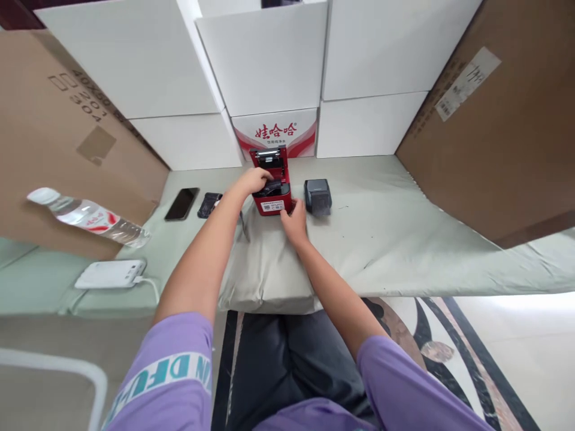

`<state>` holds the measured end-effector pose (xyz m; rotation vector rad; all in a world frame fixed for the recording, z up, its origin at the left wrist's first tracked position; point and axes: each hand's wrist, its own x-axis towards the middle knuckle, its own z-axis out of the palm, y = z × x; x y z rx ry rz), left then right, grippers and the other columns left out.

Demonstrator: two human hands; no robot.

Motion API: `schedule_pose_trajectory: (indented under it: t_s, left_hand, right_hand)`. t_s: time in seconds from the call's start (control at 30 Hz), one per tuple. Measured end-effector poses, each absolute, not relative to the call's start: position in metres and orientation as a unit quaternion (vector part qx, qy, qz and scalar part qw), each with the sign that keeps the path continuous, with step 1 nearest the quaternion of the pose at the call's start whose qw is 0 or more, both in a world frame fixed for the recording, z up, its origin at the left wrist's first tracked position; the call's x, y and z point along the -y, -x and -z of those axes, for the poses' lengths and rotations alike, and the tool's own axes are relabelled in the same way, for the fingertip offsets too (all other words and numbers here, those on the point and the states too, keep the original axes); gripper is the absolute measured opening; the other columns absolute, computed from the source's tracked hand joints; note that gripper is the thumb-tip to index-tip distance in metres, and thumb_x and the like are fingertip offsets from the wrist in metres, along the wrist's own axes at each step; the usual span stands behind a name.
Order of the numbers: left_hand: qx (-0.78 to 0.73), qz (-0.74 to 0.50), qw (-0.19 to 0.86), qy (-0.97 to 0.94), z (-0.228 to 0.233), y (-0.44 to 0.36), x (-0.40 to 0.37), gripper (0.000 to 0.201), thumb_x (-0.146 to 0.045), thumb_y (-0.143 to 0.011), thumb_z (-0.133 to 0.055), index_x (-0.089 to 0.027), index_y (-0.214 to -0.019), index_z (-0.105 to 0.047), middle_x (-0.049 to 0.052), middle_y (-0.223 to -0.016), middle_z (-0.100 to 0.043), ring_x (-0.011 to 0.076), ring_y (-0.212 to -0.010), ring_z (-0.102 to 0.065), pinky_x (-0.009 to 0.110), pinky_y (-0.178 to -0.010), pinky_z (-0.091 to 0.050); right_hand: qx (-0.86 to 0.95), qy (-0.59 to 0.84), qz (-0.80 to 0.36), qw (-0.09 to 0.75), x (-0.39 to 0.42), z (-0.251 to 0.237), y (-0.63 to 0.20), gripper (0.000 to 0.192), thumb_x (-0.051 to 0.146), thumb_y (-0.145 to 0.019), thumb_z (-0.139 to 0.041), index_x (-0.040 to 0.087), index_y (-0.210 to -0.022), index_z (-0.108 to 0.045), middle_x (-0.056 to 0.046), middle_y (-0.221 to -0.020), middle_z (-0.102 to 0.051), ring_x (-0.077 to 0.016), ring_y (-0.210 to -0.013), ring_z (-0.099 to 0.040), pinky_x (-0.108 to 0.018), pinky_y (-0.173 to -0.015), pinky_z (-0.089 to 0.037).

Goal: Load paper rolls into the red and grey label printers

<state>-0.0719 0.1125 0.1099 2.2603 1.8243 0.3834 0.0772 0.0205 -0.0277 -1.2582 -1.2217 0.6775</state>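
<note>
Cardboard walls the scene in: a big brown carton leans at the left, another brown carton at the right, and smooth white boxes are stacked along the far side, one of them printed with red characters. Below them a pale green cloth covers the table, soft and creased, folded into a thick padded bulge at the near middle.

On that cloth, at the far middle, stands a small red printer, boxy with rounded corners, its lid tipped up toward the far side and a white label on its near face. Just right of it sits a dark grey printer of similar shape, lid shut.

To the left lie a clear plastic water bottle on its side, a flat white power bank with a white cable, a black phone and a smaller dark device.

The left hand rests over the open top of the red printer, fingers curled down into the dark compartment; whether they pinch anything inside is hard to tell. The right hand presses against the printer's near right corner, fingers loosely spread, bracing the casing.
</note>
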Motion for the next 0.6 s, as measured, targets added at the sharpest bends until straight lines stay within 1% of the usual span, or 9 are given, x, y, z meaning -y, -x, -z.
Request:
schedule_pose_trajectory:
  t_s: [0.03,0.1,0.17,0.23,0.3,0.43,0.5,0.6]
  left_hand:
    - [-0.614,-0.081,0.096,-0.779,-0.108,0.067,-0.121,0.045,-0.011,-0.079,-0.055,-0.024,-0.112,-0.082,0.008,-0.12,-0.079,0.0264,-0.115,-0.071,0.033,-0.105,-0.052]
    - [-0.611,-0.003,0.082,-0.787,-0.107,0.059,-0.135,0.05,-0.014,-0.076,-0.06,-0.026,-0.12,-0.08,0.01,-0.126,-0.077,0.03,-0.115,-0.071,0.036,-0.103,-0.053]
    - [-0.621,0.049,0.07,-0.779,-0.109,0.054,-0.145,0.058,-0.016,-0.072,-0.066,-0.027,-0.129,-0.076,0.012,-0.129,-0.076,0.0317,-0.112,-0.072,0.038,-0.098,-0.055]
    - [-0.631,0.08,0.05,-0.77,-0.113,0.052,-0.149,0.064,-0.018,-0.069,-0.069,-0.027,-0.131,-0.074,0.014,-0.129,-0.076,0.0327,-0.111,-0.072,0.038,-0.096,-0.056]
    - [-0.641,0.094,0.043,-0.761,-0.115,0.05,-0.15,0.06,-0.019,-0.068,-0.069,-0.026,-0.127,-0.076,0.015,-0.123,-0.078,0.0326,-0.107,-0.073,0.038,-0.095,-0.056]
    - [-0.657,0.097,0.071,-0.744,-0.113,0.048,-0.149,0.045,-0.021,-0.067,-0.072,-0.023,-0.11,-0.082,0.015,-0.104,-0.081,0.0307,-0.097,-0.074,0.037,-0.091,-0.057]
    - [-0.665,0.09,0.07,-0.738,-0.109,0.048,-0.15,0.04,-0.022,-0.066,-0.074,-0.023,-0.105,-0.083,0.015,-0.103,-0.081,0.0303,-0.097,-0.074,0.036,-0.09,-0.057]
    - [-0.658,0.079,0.083,-0.744,-0.105,0.051,-0.155,0.039,-0.021,-0.065,-0.073,-0.024,-0.102,-0.082,0.012,-0.105,-0.081,0.0293,-0.096,-0.075,0.035,-0.089,-0.057]
  right_hand:
    - [0.527,0.541,-0.289,0.589,-0.02,0.027,-0.077,0.038,0.016,-0.078,-0.065,0.021,-0.114,-0.051,-0.014,-0.123,-0.063,-0.0278,-0.118,-0.061,-0.05,-0.11,-0.05]
    - [0.532,0.543,-0.287,0.583,-0.02,0.028,-0.078,0.038,0.017,-0.079,-0.065,0.021,-0.114,-0.051,-0.014,-0.122,-0.063,-0.0276,-0.117,-0.062,-0.049,-0.11,-0.05]
    - [0.535,0.546,-0.283,0.58,-0.02,0.028,-0.078,0.037,0.017,-0.08,-0.065,0.02,-0.115,-0.052,-0.014,-0.123,-0.063,-0.0276,-0.118,-0.062,-0.048,-0.11,-0.05]
    - [0.536,0.546,-0.281,0.58,-0.02,0.029,-0.079,0.038,0.018,-0.08,-0.065,0.02,-0.116,-0.052,-0.014,-0.123,-0.063,-0.0275,-0.118,-0.062,-0.047,-0.11,-0.05]
    - [0.534,0.545,-0.283,0.581,-0.019,0.029,-0.079,0.038,0.018,-0.081,-0.065,0.021,-0.116,-0.052,-0.014,-0.123,-0.063,-0.0273,-0.117,-0.062,-0.047,-0.109,-0.05]
    - [0.533,0.55,-0.289,0.574,-0.019,0.026,-0.078,0.037,0.018,-0.081,-0.064,0.019,-0.116,-0.052,-0.015,-0.122,-0.063,-0.0278,-0.115,-0.063,-0.046,-0.107,-0.051]
    - [0.533,0.553,-0.29,0.571,-0.018,0.025,-0.077,0.037,0.017,-0.081,-0.063,0.019,-0.116,-0.052,-0.015,-0.122,-0.063,-0.028,-0.115,-0.063,-0.046,-0.107,-0.051]
    - [0.529,0.555,-0.289,0.573,-0.017,0.023,-0.077,0.036,0.016,-0.081,-0.063,0.019,-0.115,-0.052,-0.015,-0.122,-0.063,-0.0276,-0.114,-0.063,-0.046,-0.107,-0.05]
